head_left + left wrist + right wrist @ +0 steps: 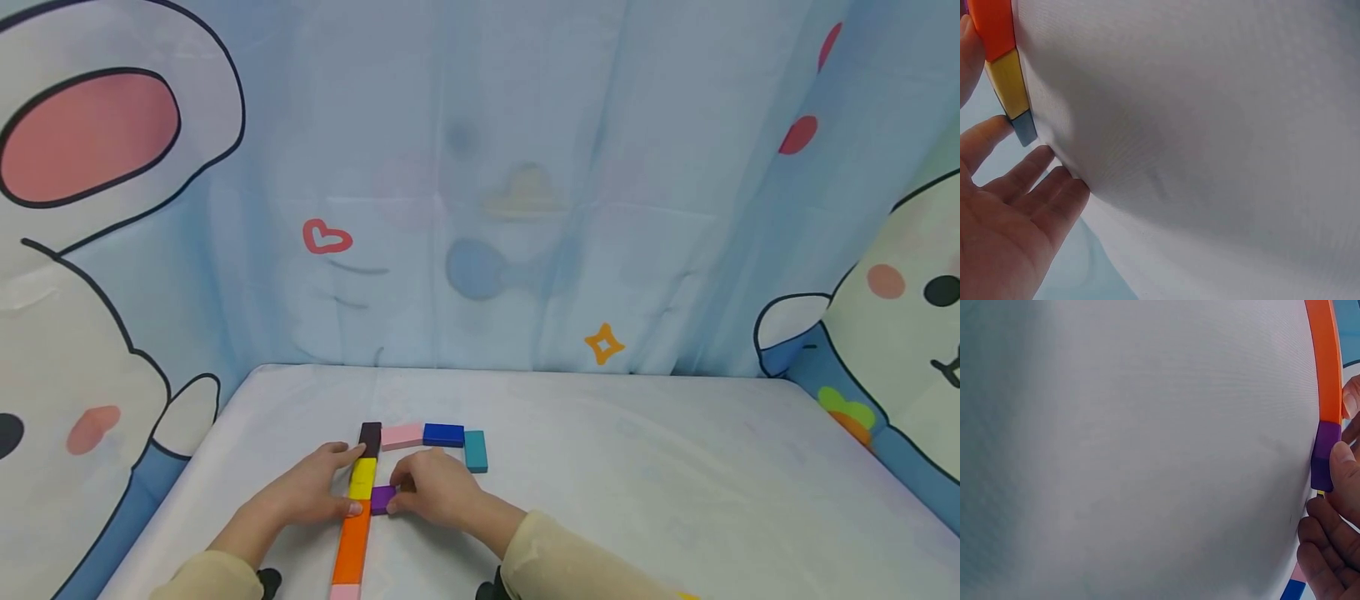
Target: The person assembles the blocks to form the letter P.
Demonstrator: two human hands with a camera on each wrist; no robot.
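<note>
A column of blocks runs toward the person: a black block [371,438] at the far end, a yellow block [362,478], then an orange block [352,546]. My left hand [303,487] lies along the column's left side, its index fingertip at the black block and its thumb at the joint of yellow and orange. In the left wrist view its fingers are spread. On the column's right side, my right hand [442,492] pinches a purple block [382,499] between thumb and fingers. That purple block [1324,456] meets the orange block's end in the right wrist view.
From the black block a row goes right: a pink block [402,436], a blue block [443,435] and a teal block [476,451] turned lengthwise. Another pink block [346,592] follows the orange one at the bottom edge. A patterned curtain [525,292] hangs behind the white table [675,483].
</note>
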